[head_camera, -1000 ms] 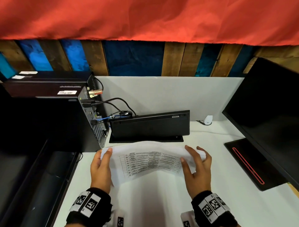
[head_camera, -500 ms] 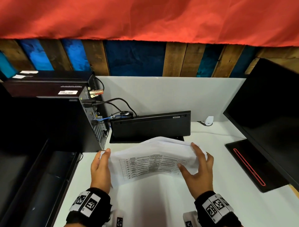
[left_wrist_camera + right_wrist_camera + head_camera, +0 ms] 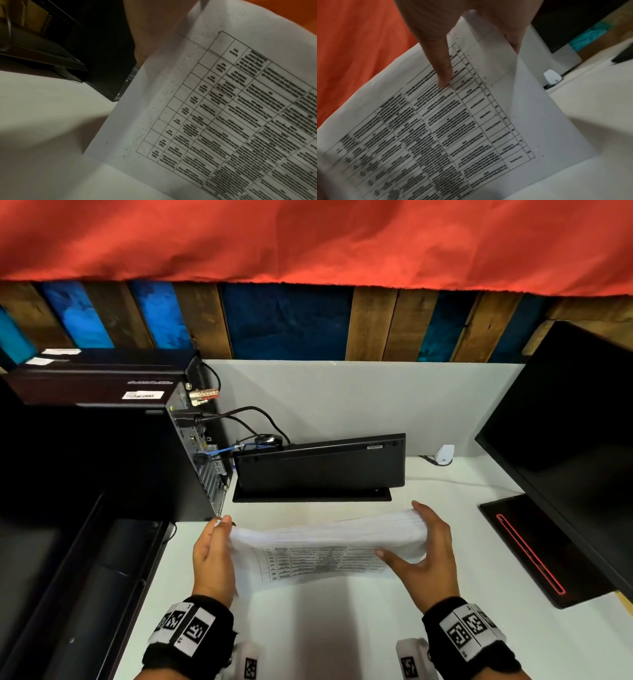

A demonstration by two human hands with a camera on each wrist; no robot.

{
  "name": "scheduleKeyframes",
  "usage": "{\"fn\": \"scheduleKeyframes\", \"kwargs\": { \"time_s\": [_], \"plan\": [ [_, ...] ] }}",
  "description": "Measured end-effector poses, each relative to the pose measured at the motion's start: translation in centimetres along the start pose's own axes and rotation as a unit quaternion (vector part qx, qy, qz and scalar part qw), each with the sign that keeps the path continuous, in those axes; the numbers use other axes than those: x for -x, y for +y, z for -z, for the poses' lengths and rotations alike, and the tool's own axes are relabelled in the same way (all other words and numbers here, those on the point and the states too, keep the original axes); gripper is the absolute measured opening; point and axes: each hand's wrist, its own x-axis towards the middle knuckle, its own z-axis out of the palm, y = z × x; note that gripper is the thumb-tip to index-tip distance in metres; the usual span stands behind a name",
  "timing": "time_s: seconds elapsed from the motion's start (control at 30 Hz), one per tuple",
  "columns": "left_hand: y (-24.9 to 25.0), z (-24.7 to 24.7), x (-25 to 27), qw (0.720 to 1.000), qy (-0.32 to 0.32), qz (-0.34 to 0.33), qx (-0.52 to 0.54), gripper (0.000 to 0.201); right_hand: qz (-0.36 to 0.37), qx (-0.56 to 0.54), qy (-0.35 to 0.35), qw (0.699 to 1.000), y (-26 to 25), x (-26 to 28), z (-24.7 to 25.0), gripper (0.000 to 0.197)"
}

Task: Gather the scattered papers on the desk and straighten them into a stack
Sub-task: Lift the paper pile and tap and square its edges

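1. The papers [image 3: 325,546], lying flatter between the hands a second ago, now stand tilted up on their lower edge on the white desk [image 3: 462,542] in front of the black keyboard [image 3: 318,467]
2. The left hand [image 3: 212,559] presses its straight fingers flat against the left side of the sheaf — no curl round it that the head view shows
3. The right hand [image 3: 421,559] grasps the right side, thumb [image 3: 440,65] on the printed table face and fingers behind
4. The sheets look light, thin and floppy — the top edge bows over, and one loose page juts out at the right in the right wrist view
5. Best held at both short sides, loosely enough for tapping the bottom edge square; a hard pinch would likely crease them
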Motion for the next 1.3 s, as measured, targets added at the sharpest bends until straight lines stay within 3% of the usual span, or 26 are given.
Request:
{"fn": "scheduleKeyframes", "kwargs": {
  "time_s": [0.2, 0.37, 0.5, 0.57, 0.67, 0.73, 0.8, 0.87, 0.93, 1.03, 1.1, 1.3],
  "plan": [
    [0.0, 0.4, 0.6, 0.994, -0.061, -0.076, -0.05, 0.044, -0.011, 0.005, 0.006, 1.0, -0.4, 0.2, -0.2, 0.074],
    [0.2, 0.0, 0.9, 0.995, -0.032, -0.094, -0.027, 0.012, -0.006, -0.008, 0.016, 1.0, -0.5, 0.6, -0.5, 0.074],
    [0.2, -0.1, 0.7, 0.996, -0.017, -0.083, -0.021, 0.01, -0.025, -0.053, 0.03, 0.998, 0.1, 0.6, -0.6, 0.067],
    [0.0, 0.2, 0.6, 0.995, -0.045, -0.078, -0.034, 0.017, -0.03, -0.08, 0.029, 0.996, 0.3, 0.5, -0.6, 0.061],
    [-0.6, 0.7, 0.3, 0.989, -0.095, -0.067, -0.095, 0.06, -0.042, -0.089, 0.038, 0.994, 0.5, 0.2, -0.9, 0.059],
    [-1.0, 0.9, 0.1, 0.978, -0.098, -0.084, -0.163, 0.061, -0.049, -0.105, 0.052, 0.992, 0.4, 0.0, -1.0, 0.061],
    [-1.4, 1.3, -0.5, 0.975, -0.089, -0.091, -0.18, 0.048, -0.066, -0.145, 0.063, 0.985, 0.2, 0.0, -1.1, 0.059],
    [-1.8, 1.8, -1.0, 0.98, -0.096, -0.068, -0.158, 0.038, -0.1, -0.189, 0.078, 0.974, 0.3, 0.1, -1.0, 0.065],
    [-2.3, 2.3, -1.4, 0.984, -0.115, -0.009, -0.138, 0.041, -0.151, -0.212, 0.077, 0.963, 1.0, 0.2, -0.7, 0.071],
    [-3.3, 2.3, -1.5, 0.98, -0.134, 0.048, -0.142, 0.038, -0.212, -0.242, -0.004, 0.947, 2.2, 0.1, -0.5, 0.039],
    [-3.5, 1.8, -1.1, 0.982, -0.119, 0.051, -0.14, 0.033, -0.214, -0.232, -0.039, 0.948, 2.4, 0.0, -0.6, 0.032],
    [-2.2, 1.1, -0.8, 0.991, -0.098, 0.043, -0.081, 0.031, -0.197, -0.261, -0.028, 0.945, 0.6, -0.5, -0.1, 0.023]
  ]
}}
